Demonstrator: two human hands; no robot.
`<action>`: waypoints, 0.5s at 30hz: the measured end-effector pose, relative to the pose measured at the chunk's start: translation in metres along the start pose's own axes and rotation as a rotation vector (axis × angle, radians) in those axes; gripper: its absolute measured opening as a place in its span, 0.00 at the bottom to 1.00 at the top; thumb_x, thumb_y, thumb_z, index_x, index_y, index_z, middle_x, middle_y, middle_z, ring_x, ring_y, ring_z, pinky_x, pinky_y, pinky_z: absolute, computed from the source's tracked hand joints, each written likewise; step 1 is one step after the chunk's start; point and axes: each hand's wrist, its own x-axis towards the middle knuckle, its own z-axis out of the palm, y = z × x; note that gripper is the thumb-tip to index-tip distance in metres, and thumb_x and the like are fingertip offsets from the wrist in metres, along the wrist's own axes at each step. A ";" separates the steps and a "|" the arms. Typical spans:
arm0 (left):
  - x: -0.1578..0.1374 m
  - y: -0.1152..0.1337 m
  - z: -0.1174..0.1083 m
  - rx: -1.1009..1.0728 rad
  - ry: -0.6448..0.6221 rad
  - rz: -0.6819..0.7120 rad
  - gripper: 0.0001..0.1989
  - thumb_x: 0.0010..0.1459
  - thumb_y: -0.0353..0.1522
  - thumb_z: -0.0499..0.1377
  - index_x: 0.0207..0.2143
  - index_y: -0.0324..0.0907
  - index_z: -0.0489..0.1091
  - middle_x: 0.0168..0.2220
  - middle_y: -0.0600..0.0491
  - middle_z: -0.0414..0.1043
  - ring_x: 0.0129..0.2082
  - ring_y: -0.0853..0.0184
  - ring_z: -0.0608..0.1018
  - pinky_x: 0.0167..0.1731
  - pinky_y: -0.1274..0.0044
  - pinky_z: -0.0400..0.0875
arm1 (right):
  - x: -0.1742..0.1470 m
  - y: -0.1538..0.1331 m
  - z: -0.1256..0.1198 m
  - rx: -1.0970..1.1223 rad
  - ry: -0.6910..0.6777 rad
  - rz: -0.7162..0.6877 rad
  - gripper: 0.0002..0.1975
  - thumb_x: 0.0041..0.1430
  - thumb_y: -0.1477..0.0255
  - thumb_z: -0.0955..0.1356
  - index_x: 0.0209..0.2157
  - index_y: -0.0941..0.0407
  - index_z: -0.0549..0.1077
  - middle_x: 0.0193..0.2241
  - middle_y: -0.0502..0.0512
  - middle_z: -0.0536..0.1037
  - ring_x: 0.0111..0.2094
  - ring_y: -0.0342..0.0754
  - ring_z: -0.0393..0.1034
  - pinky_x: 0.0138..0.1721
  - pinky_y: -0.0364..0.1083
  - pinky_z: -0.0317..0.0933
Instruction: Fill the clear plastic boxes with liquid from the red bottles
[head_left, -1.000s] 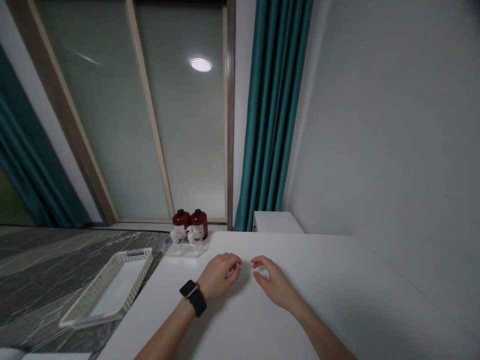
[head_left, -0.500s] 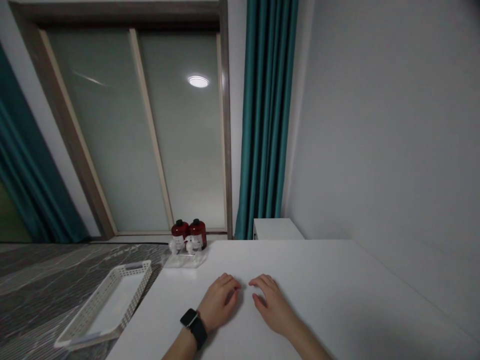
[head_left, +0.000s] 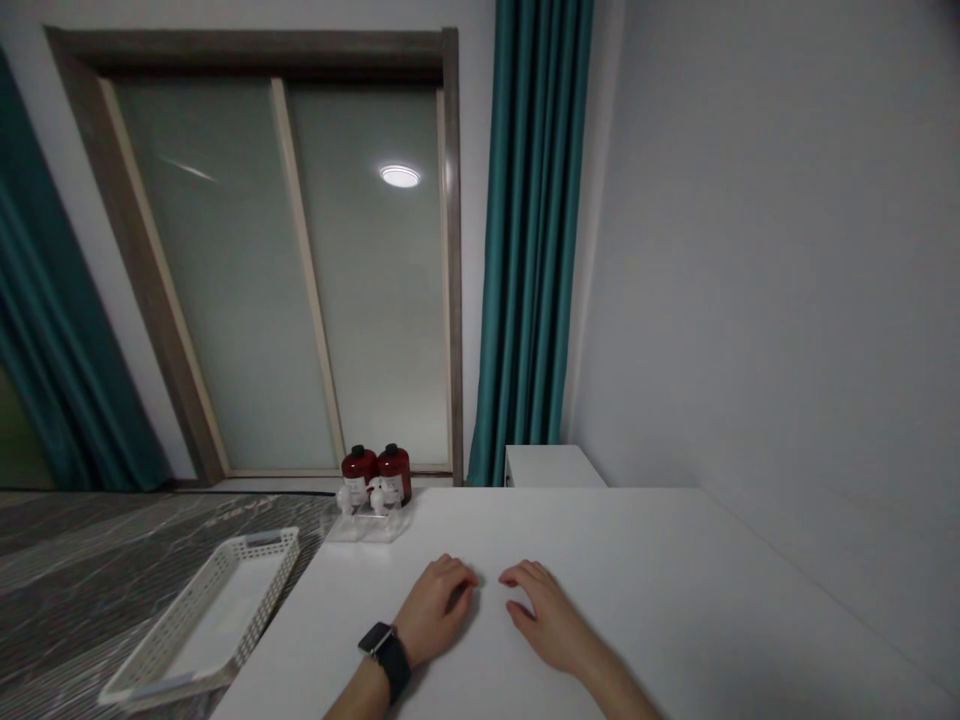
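My left hand [head_left: 435, 610], a black watch [head_left: 386, 655] on its wrist, rests on the white table [head_left: 645, 570]. Its fingers are loosely curved, the thumb near the index finger, and nothing shows between them. Across a small gap lies my right hand [head_left: 546, 620], fingers bent and thumb apart, holding nothing. Beyond my left hand, at the table's far left corner, a clear tray [head_left: 365, 535] carries two dark red bottles with black caps, a left bottle [head_left: 359, 466] and a right bottle [head_left: 394, 468]. White pump heads [head_left: 378, 498] stand in front of them.
Left of the table, lower down, a white perforated basket [head_left: 202, 610] lies on a grey streaked surface [head_left: 67, 570]. A white cabinet [head_left: 553, 466] stands past the far edge. Behind are a teal curtain [head_left: 532, 250] and frosted sliding doors [head_left: 375, 300]; a wall [head_left: 772, 260] borders the right.
The view has tilted slightly upward, so the scene sits a little lower in the picture. Both hands keep nearly the same pose on the table.
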 end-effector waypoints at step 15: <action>0.001 -0.002 0.006 0.021 -0.012 -0.038 0.11 0.57 0.24 0.54 0.38 0.43 0.73 0.37 0.50 0.75 0.42 0.60 0.73 0.46 0.68 0.66 | 0.002 -0.001 0.005 -0.067 -0.004 0.018 0.16 0.54 0.81 0.64 0.43 0.53 0.73 0.44 0.55 0.76 0.48 0.53 0.67 0.52 0.51 0.58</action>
